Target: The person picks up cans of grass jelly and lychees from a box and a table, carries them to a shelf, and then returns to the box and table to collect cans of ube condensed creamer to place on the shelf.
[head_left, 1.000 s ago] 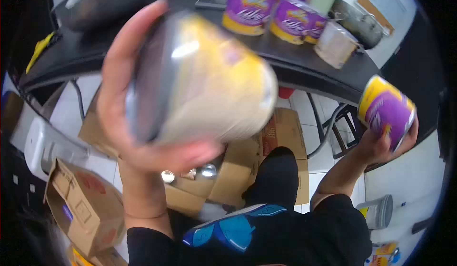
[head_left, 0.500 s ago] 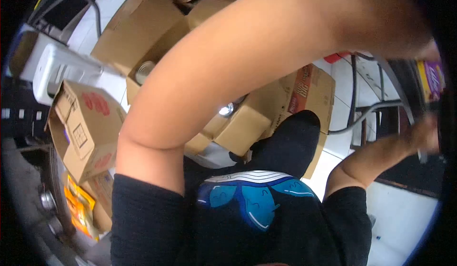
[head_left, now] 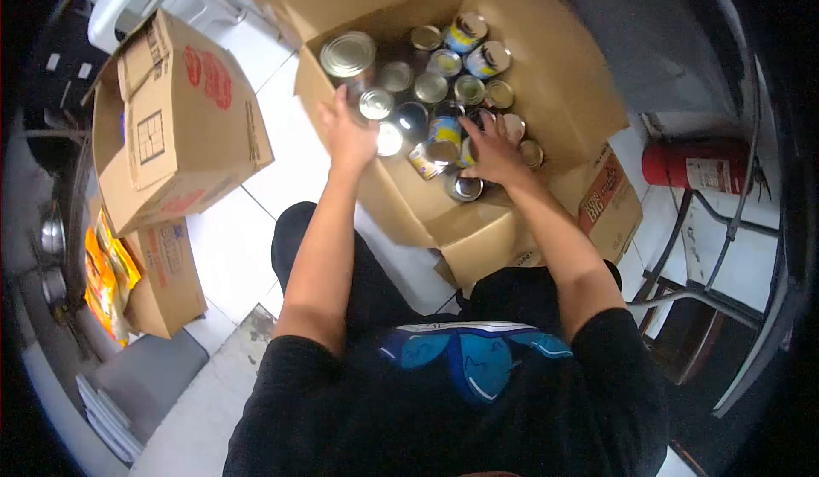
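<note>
Both hands are lowered into the open carton of cans (head_left: 546, 76) that stands on the floor (head_left: 281, 161) in front of the person. The left hand (head_left: 348, 131) rests at the carton's near-left edge, its fingers (head_left: 328, 112) spread and released; a small can (head_left: 375, 104) lies just beside the fingertips, with no grasp visible on it. The right hand (head_left: 492, 148) is laid palm-down over the cans at the middle of the carton. Its fingers are curled over a can beneath, but whether a grasp is closed on that can cannot be told, since the hand hides it.

The cans stand mostly upright in the carton, lids up; a larger can (head_left: 348, 55) sits at the far-left corner, and several purple-and-yellow labelled cans (head_left: 467, 31) are grouped toward the far side.

The step in hand is judged to be the selection of cans from the carton. The next move would call for each hand to be closed round a single can body and lifted straight up, clear of the neighbouring cans and the carton flaps.

An emptied carton (head_left: 171, 110) lies tipped to the left, and a red fire extinguisher (head_left: 695, 165) lies to the right.
</note>
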`<state>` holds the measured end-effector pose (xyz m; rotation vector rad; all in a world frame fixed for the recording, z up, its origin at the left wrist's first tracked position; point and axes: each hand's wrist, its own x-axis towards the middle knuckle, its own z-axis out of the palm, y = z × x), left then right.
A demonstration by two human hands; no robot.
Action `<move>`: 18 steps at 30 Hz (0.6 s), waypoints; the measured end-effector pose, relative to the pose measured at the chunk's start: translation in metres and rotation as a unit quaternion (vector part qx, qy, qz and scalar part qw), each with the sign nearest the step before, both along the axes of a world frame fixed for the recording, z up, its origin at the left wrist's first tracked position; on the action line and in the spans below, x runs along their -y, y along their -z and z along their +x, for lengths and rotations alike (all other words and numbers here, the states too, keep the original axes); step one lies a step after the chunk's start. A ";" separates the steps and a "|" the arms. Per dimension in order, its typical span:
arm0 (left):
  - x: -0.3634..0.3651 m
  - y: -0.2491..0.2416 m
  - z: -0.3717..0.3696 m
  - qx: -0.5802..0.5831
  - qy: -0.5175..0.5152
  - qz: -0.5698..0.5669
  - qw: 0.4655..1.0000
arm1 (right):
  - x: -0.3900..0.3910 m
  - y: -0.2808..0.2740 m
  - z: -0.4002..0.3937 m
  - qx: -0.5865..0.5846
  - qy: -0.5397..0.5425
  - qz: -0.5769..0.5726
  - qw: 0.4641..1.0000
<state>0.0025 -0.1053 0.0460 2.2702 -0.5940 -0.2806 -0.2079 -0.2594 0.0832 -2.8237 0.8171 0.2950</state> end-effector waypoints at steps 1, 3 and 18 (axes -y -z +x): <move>0.002 -0.002 0.000 -0.020 -0.002 -0.043 0.999 | -0.006 0.019 0.011 -0.003 -0.041 -0.042 0.998; 0.001 0.002 0.003 -0.024 0.006 -0.080 0.996 | -0.003 0.048 0.034 -0.030 -0.052 -0.052 0.997; 0.007 0.001 -0.003 -0.058 -0.010 -0.109 0.992 | 0.073 0.041 0.073 0.232 0.013 -0.086 0.969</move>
